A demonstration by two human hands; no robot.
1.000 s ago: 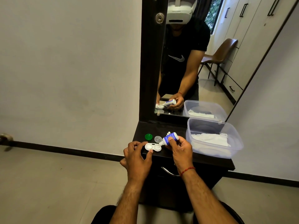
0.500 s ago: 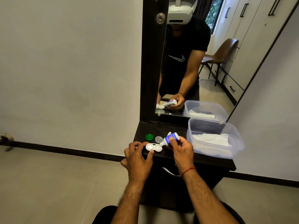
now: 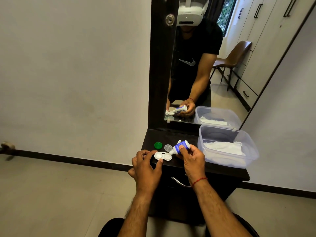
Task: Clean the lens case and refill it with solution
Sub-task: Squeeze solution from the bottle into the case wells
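A white two-well lens case (image 3: 162, 156) lies open on the dark dresser top (image 3: 172, 135). My left hand (image 3: 145, 166) steadies the case, with fingers at its left end and thumb at its front edge. My right hand (image 3: 192, 159) grips a small blue-and-white solution bottle (image 3: 180, 147), tipped down to the left. Its nozzle points at the case's right well. A green cap (image 3: 158, 145) and a clear cap (image 3: 168, 147) lie just behind the case.
A clear plastic tub (image 3: 246, 152) with white cloth inside stands at the right of the dresser top. A mirror (image 3: 205, 65) rises behind it. A drawer handle (image 3: 179, 183) sits below the front edge. Bare floor lies to the left.
Both hands, the case and the tipped bottle keep about the same places; no clear movement shows.
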